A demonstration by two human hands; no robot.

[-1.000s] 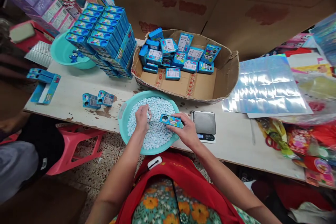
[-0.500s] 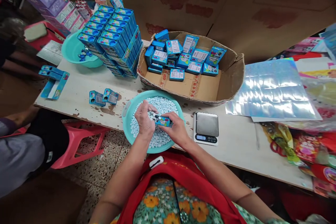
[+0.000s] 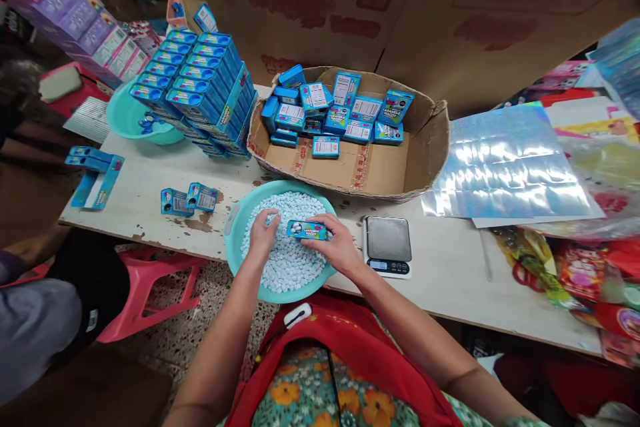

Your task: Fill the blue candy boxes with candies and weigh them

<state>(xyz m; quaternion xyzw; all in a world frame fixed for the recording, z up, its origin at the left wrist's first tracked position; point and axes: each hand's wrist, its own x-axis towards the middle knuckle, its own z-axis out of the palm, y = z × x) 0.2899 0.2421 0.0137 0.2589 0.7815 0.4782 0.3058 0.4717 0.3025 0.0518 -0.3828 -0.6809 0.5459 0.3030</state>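
My right hand [image 3: 336, 240] grips a small blue candy box [image 3: 311, 231] over the basin, holding it by its right end. White candies show in the round opening at the box's left end. To the left of the box, my left hand [image 3: 264, 232] is over the candies with its fingers curled in; whatever lies in its palm is hidden. Beneath both hands is a turquoise basin [image 3: 235, 248] filled with pale, pebble-like candies [image 3: 293, 271].
Beyond the basin stands a cut-down carton [image 3: 420, 160] with several blue boxes. A digital scale [image 3: 388, 240] lies right, near silvery sheets [image 3: 505, 160]. Left are two boxes [image 3: 189, 200], stacked boxes [image 3: 200, 87] and another basin [image 3: 117, 121]. A person's leg [image 3: 37, 327] is beside a stool [image 3: 150, 280].
My left hand has moved left and down, away from the box, uncovering its candy-filled opening. My right hand still grips the box. The camera view has shifted slightly.
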